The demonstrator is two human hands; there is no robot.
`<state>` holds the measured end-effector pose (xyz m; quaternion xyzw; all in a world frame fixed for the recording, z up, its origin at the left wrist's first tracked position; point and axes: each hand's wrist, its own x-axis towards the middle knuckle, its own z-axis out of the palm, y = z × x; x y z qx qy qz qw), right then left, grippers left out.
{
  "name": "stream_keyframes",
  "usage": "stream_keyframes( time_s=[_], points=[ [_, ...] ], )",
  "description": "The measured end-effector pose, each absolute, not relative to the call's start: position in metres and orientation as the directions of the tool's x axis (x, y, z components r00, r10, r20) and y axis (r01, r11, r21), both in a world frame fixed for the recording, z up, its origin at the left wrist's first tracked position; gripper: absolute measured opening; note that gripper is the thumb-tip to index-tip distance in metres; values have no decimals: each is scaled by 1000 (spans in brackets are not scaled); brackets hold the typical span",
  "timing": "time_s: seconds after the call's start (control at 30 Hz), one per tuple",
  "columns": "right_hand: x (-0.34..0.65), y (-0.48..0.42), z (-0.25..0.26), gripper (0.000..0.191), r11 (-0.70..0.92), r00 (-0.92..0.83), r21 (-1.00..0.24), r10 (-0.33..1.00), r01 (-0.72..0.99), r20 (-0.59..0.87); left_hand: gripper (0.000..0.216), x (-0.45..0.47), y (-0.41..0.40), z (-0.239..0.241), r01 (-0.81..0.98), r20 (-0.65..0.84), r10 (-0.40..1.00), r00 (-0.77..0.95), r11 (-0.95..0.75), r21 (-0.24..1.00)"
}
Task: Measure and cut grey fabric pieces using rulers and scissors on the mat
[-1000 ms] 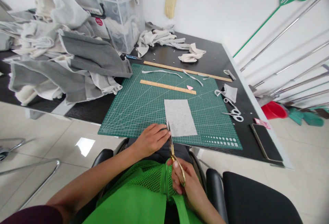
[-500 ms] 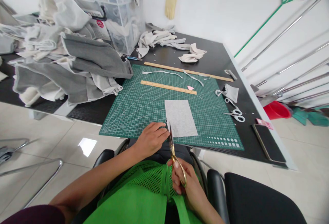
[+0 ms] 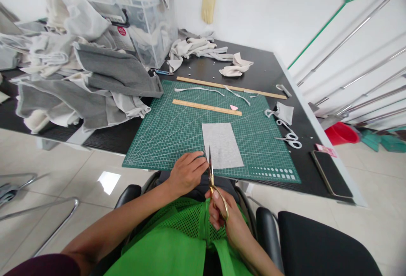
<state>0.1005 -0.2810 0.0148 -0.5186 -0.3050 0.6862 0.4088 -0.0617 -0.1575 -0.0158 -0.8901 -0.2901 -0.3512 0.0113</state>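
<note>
Nearest the camera, the right hand (image 3: 229, 219) has its fingers closed through the loops of the gold-handled scissors (image 3: 213, 178), whose blades point away toward the near left corner of the grey fabric rectangle (image 3: 221, 145). Just beside the blades, the left hand (image 3: 187, 171) rests at the near edge of the green cutting mat (image 3: 165, 132), fingertips pressed together at the fabric's corner. The rectangle lies flat on the mat. Farther on lie a short wooden ruler (image 3: 206, 107) and a long wooden ruler (image 3: 231, 87); white-handled scissors (image 3: 290, 139) lie right of the mat. A fabric pile (image 3: 91, 77) and clear storage bin (image 3: 146, 22) stand farthest.
</note>
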Motion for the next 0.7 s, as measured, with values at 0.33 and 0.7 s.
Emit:
stream_keyframes(
  time_s=[0.33,0.7],
  points=[
    [101,-278,9,39,-444,-127,-870,896,-213,-426,20,-61,-159,-17,531,668,516,536,-822,209],
    [96,-272,17,42,-469,-125,-848,883,-247,-452,21,-63,-159,-20,536,671,540,508,-808,244]
  ],
)
